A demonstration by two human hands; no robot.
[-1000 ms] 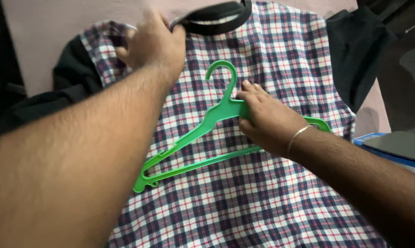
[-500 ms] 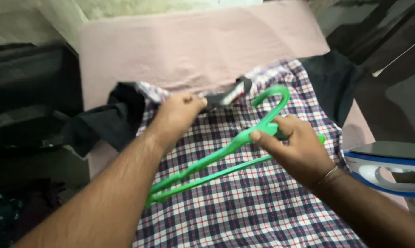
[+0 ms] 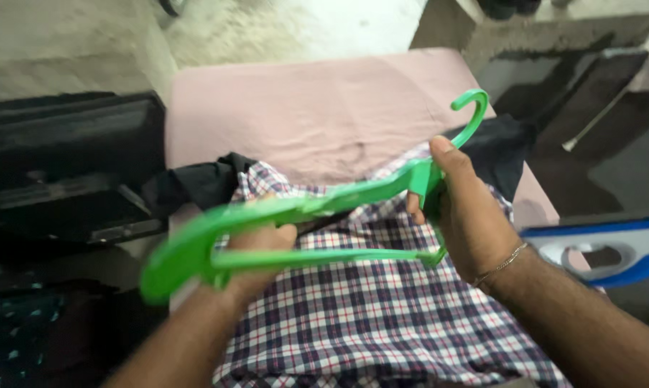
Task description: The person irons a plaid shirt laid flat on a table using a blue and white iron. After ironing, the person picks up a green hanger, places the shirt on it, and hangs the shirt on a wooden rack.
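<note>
**A:** Start close in. What lies nearest you?

**B:** The checked cotton shirt in red, white and navy (image 3: pixel 382 316), spread flat under your forearms. Its dark collar end lies at the far side, toward the middle of the board.

**A:** And your hands?

**B:** Your left hand (image 3: pixel 256 262) is curled shut around the lower bar of the bright green plastic coat hanger (image 3: pixel 303 212), close to its blurred left shoulder. Your right hand (image 3: pixel 464 215) grips the hanger at the neck, just below the hook, thumb stretched up along the stem and fingers folded round behind. A thin chain bracelet (image 3: pixel 502 262) sits on that wrist.

**A:** Where is the hanger itself?

**B:** Lifted off the shirt, held between your two hands above the collar end, tilted so that the hook points up and away to your right.

**A:** Anything beside you?

**B:** To your right, a blue and white clothes iron (image 3: pixel 612 251) at the board's edge. A black garment (image 3: pixel 195 183) lies bunched beside the shirt's left shoulder.

**A:** Farther out?

**B:** The pale pink padded ironing surface (image 3: pixel 303 108) runs on past the shirt, with a dark cabinet (image 3: pixel 66 165) off to your left.
</note>
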